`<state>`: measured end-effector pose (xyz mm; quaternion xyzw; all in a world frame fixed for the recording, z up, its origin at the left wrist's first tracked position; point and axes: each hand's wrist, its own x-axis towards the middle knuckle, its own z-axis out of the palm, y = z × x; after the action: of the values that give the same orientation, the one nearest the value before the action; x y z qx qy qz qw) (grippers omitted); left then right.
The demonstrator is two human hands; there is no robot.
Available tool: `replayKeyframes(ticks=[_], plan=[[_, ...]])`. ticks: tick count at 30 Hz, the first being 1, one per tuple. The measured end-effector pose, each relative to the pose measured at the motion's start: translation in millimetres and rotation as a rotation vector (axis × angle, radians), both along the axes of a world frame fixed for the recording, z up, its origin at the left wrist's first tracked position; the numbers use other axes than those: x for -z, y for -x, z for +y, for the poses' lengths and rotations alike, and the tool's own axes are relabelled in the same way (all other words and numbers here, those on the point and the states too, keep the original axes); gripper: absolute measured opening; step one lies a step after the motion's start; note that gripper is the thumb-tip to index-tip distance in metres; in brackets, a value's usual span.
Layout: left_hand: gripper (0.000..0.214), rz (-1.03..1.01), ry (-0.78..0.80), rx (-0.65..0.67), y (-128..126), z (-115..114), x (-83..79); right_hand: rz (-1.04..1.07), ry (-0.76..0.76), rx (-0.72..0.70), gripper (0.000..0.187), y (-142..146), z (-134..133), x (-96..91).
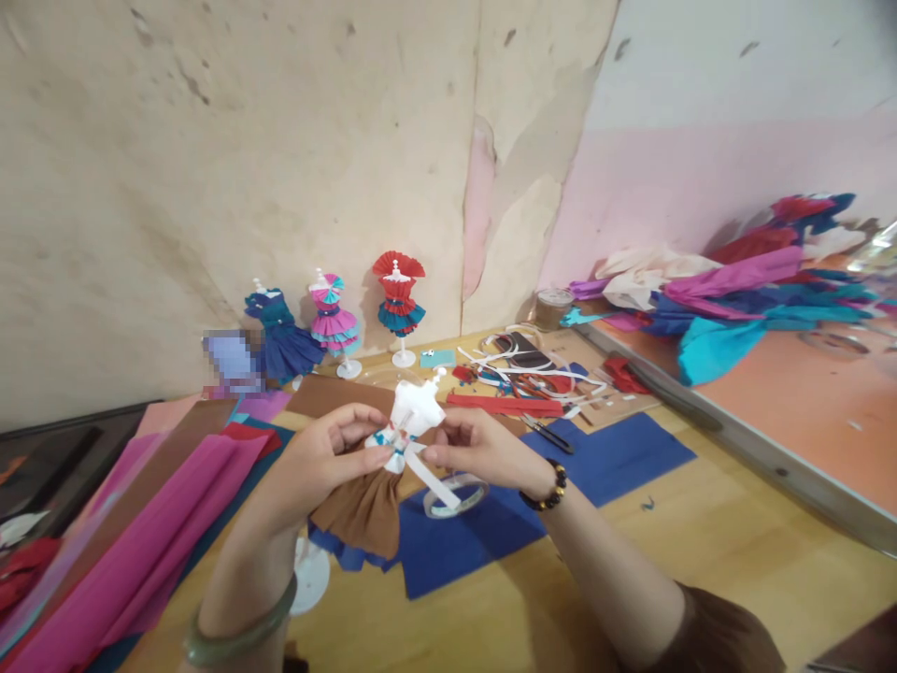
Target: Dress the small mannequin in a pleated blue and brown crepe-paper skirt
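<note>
A miniature white dress form [419, 404] is held tilted in front of me. My left hand [336, 453] has its thumb and fingers closed on the form's waist from the left. A pleated brown paper skirt [364, 512] hangs below that hand, with blue paper ruffles [350, 553] under it. At the right side of the waist, my right hand [483, 447] pinches the near end of a white strip [435, 481]. The strip slants down across a roll of tape [480, 492]; whether they are joined I cannot tell. The form's round white base [310, 578] shows under my left wrist.
Three dressed miniature forms [399, 304] stand along the wall. Blue paper sheets [617, 458] lie beneath my hands and rightward, with a black-handled cutter [550, 433] near them. Pink and brown paper [168, 523] lies left. White strips [497, 360] and scraps clutter the back; crumpled paper [729, 318] covers the right-hand surface.
</note>
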<state>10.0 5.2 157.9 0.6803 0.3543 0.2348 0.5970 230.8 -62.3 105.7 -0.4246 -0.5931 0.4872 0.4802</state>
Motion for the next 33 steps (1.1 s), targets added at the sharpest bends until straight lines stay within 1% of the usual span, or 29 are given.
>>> replayKeyframes(ticks=[3,8,11,14,17,20,23,26,29,31,33], plan=[[0.036,-0.021,0.046,0.008,-1.6,0.1,-1.0,0.019,-0.021,0.016,0.035,1.9,0.9,1.8],[0.037,-0.044,0.013,-0.023,-6.4,0.6,-0.6,0.023,-0.035,0.105,0.037,4.0,2.9,5.0],[0.038,-0.074,0.045,-0.004,-10.3,0.2,0.7,0.021,-0.008,0.114,0.042,2.8,4.7,5.8],[0.038,-0.102,0.124,0.063,-13.5,-1.3,2.4,0.07,0.033,0.031,0.047,-0.1,6.5,5.7],[0.038,-0.134,0.215,0.13,-16.3,-2.8,4.5,0.13,0.04,-0.059,0.048,-3.5,6.8,4.3],[0.045,-0.178,0.326,0.178,-19.7,-3.0,8.3,0.149,0.043,-0.111,0.048,-6.1,4.8,1.7],[0.051,-0.185,0.365,0.209,-23.8,-2.1,15.0,0.149,0.057,-0.16,0.048,-6.8,0.8,-2.3],[0.05,-0.171,0.345,0.182,-26.8,-1.7,23.0,0.111,0.052,-0.15,0.044,-5.5,-4.1,-7.8],[0.044,-0.145,0.297,0.122,-27.2,-1.3,27.1,0.055,0.032,-0.055,0.038,-2.7,-8.1,-13.4],[0.039,-0.119,0.184,0.086,-25.7,-0.2,25.4,0.01,0.017,0.041,0.036,-0.3,-9.2,-15.9],[0.037,-0.082,0.021,0.068,-23.6,0.7,20.7,-0.044,0.001,0.146,0.033,2.1,-8.8,-16.6]])
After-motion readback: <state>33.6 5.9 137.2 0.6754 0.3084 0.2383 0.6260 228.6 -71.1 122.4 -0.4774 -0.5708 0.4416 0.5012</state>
